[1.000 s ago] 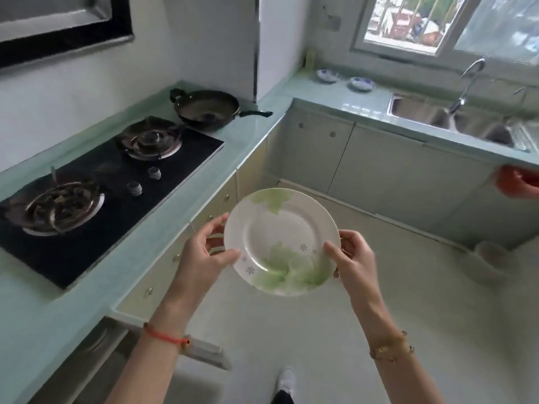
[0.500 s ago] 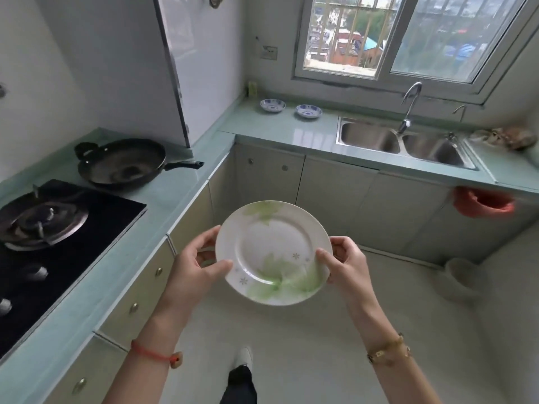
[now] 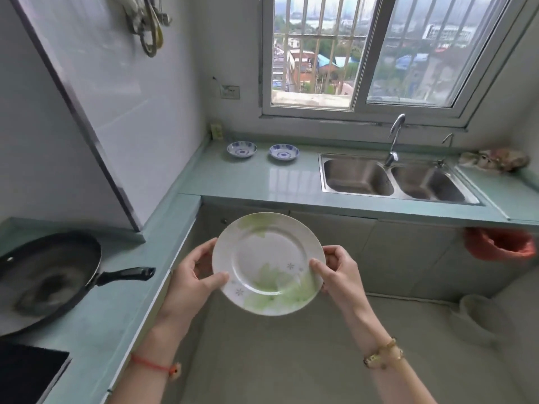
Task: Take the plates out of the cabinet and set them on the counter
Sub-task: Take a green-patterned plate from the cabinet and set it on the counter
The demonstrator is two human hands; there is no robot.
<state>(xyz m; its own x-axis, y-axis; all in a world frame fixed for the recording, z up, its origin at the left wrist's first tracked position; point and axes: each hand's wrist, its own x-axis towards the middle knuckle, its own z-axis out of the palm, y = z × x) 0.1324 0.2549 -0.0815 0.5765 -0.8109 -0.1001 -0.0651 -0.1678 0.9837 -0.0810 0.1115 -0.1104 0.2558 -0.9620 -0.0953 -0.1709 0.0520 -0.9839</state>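
Note:
A white plate with green leaf prints (image 3: 268,262) is held in the air over the floor, in front of the closed cabinets (image 3: 329,231). My left hand (image 3: 194,279) grips its left rim, thumb on top and fingers underneath. On the opposite rim my right hand (image 3: 339,272) grips the same way. The pale green counter (image 3: 262,179) runs along the far wall under the window and down the left side. Two small blue-patterned dishes (image 3: 242,149) (image 3: 283,151) stand on the far counter near the corner.
A black frying pan (image 3: 46,281) sits on the left counter, its handle pointing right. A black hob (image 3: 26,371) is at the bottom left. A double steel sink (image 3: 393,179) with a tap fills the far counter's right part. An orange bag (image 3: 500,243) hangs below it.
The view has swung up and to the right, from the hob toward the window counter and sink. The plate stays in both hands and is now closer to the far counter.

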